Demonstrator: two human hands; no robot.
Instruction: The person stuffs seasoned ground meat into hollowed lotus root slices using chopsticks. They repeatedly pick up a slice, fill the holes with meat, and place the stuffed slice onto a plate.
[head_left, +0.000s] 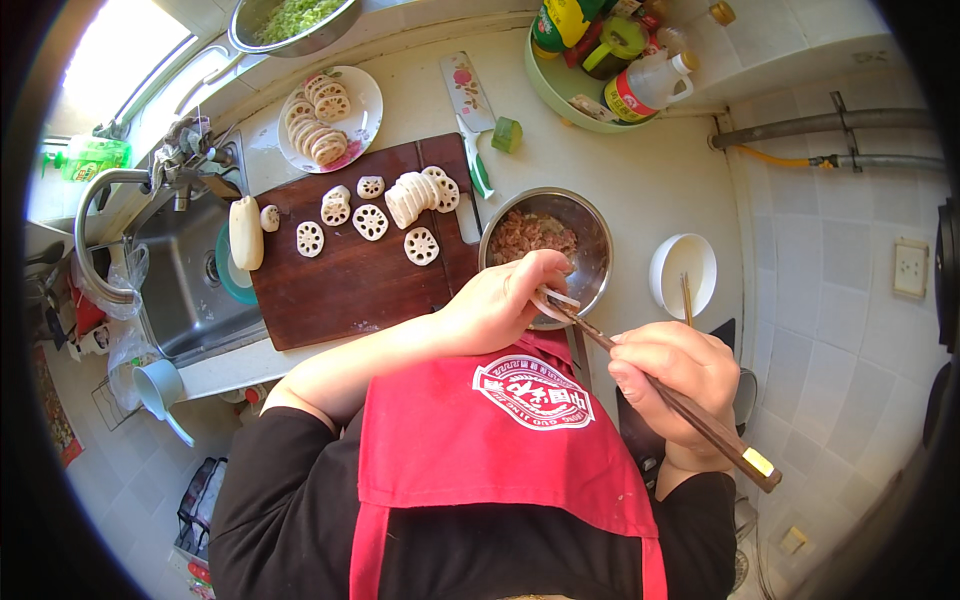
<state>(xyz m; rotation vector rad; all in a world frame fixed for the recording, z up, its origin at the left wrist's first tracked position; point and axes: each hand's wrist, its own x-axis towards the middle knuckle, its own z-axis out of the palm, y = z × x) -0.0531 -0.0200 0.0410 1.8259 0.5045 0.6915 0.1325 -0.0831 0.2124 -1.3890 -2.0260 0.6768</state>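
My left hand (510, 296) pinches lotus root slices (556, 301) at the near rim of a steel bowl (600, 259) of minced meat (529, 234). With my right hand (679, 375) I grip dark wooden chopsticks (675, 401), whose tips touch the slices; some filling seems to show there, partly hidden by my fingers. To the left, a dark wooden cutting board (337, 292) bears several loose lotus root slices (370, 223), an overlapping row of slices (412, 199) and a peeled lotus root piece (246, 234) at its left edge. Behind the board, a white plate (367, 97) holds more overlapping slices.
A cleaver (469, 101) with a green-and-white handle lies behind the board beside a green vegetable piece (507, 135). A white bowl (682, 251) with a utensil stands right. Bottles fill a green basin (544, 86). The sink (176, 262) is left; a bowl of chopped greens (292, 45) stands behind.
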